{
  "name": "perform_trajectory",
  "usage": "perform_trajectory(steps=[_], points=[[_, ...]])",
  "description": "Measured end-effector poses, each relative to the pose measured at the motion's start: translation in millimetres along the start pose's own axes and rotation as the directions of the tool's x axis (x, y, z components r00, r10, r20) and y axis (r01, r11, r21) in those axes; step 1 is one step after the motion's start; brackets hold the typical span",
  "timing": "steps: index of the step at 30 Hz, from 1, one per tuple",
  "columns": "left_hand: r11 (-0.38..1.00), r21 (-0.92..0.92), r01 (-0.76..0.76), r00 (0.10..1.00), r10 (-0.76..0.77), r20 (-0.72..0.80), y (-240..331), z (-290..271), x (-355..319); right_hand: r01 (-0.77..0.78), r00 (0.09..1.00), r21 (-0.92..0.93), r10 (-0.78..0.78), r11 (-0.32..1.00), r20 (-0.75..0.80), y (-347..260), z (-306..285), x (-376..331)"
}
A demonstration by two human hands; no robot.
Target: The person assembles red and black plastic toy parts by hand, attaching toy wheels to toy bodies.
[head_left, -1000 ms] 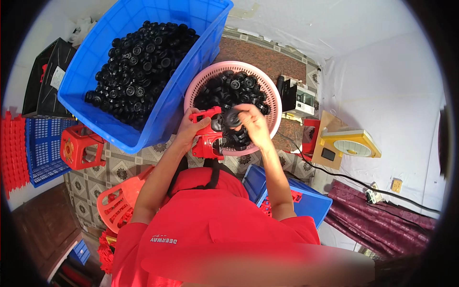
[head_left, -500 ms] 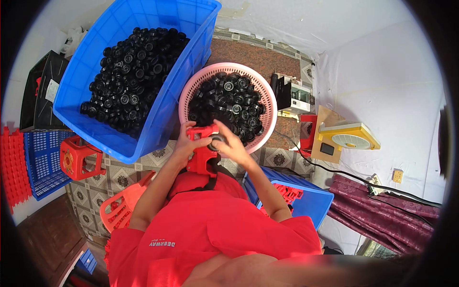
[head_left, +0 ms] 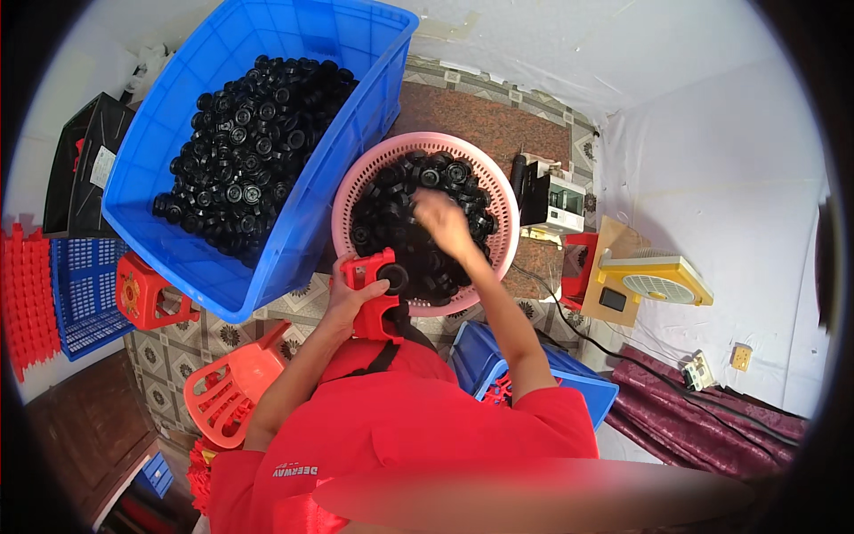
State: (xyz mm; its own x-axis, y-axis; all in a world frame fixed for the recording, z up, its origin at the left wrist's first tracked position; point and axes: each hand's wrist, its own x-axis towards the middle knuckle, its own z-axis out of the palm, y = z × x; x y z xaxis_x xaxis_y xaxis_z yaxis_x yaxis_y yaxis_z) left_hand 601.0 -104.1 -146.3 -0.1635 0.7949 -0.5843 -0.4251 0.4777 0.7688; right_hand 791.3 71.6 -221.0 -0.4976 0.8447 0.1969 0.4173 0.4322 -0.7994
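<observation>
My left hand (head_left: 342, 303) grips a red plastic toy vehicle frame (head_left: 378, 325) in front of my lap, just at the near rim of a pink basket. A black wheel (head_left: 392, 279) sits on the frame's right side, close to my thumb. Over the basket (head_left: 511, 214), my right hand (head_left: 442, 221) reaches down among loose black wheels (head_left: 374, 203). Motion smears its fingers, so whether they hold a wheel cannot be made out.
A large blue bin (head_left: 307, 191) heaped with black wheels stands left of the basket. Right of my lap is a blue crate (head_left: 583, 378) with red parts. An orange chair (head_left: 213, 396), red stool (head_left: 147, 294) and yellow fan (head_left: 658, 278) stand around; a black cable (head_left: 623, 341) runs at right.
My right hand has left the red frame and moved up and right into the basket. My left hand keeps the frame, now slightly lower. The whole view has shifted a little.
</observation>
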Motion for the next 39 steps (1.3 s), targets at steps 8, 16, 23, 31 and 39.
perform_trajectory(steps=[8,16,23,31,39], points=[[0.933,-0.357,0.034,0.997,-0.008,0.073,24.0,3.3,25.7,0.101,0.977,-0.878,-0.215,0.467,-0.002,108.6,-26.2,34.1],[0.924,-0.345,-0.163,0.987,0.147,-0.070,63.8,41.8,52.0,-0.343,0.879,0.098,0.356,0.934,-0.316,-4.3,-46.0,1.3],[0.940,-0.286,-0.187,0.982,0.179,-0.056,66.1,71.3,57.2,0.189,0.943,0.199,-0.122,0.962,-0.308,-108.8,-65.7,-42.1],[0.951,-0.295,-0.087,0.993,0.107,0.050,71.3,86.8,49.7,0.420,0.905,-0.007,-0.419,0.907,-0.074,-84.2,-79.1,-54.9],[0.955,-0.290,-0.062,0.993,0.088,0.079,82.4,100.7,30.0,0.536,0.840,-0.108,-0.542,0.837,-0.026,-82.2,-95.2,-60.3]])
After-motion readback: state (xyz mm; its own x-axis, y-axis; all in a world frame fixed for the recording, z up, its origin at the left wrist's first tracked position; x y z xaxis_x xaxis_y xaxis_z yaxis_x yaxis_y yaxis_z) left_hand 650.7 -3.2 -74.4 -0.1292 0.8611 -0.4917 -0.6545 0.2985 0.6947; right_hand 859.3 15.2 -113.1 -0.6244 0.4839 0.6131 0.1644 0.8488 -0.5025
